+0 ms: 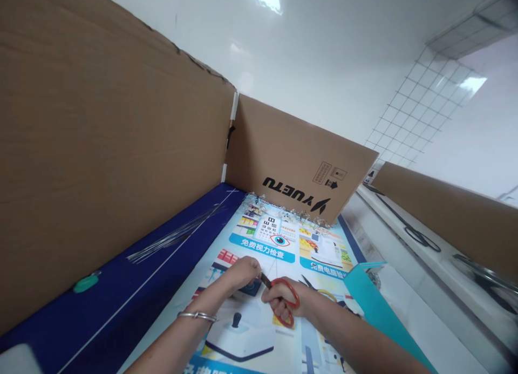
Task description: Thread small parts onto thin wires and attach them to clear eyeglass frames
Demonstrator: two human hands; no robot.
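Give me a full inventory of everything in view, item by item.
red-handled scissors: 1 pair, red, in the right hand
yellow-handled scissors: 1 pair, yellow with dark blades, on the poster right of the right hand
printed poster: 1, pale blue and white, under both hands
dark blue board: 1, navy, left of the poster
thin metal strands: a bundle, silver, on the board
green disc: 1, green, at the board's far left
teal sheet: 1, teal, right of the poster
cardboard panels: 3, brown, left, ahead (printed YUETU) and right
black cord: 1, black, on the white ledge at right
silver bangle: 1, silver, on the left wrist
left hand: 1, over the poster
right hand: 1, gripping the scissors
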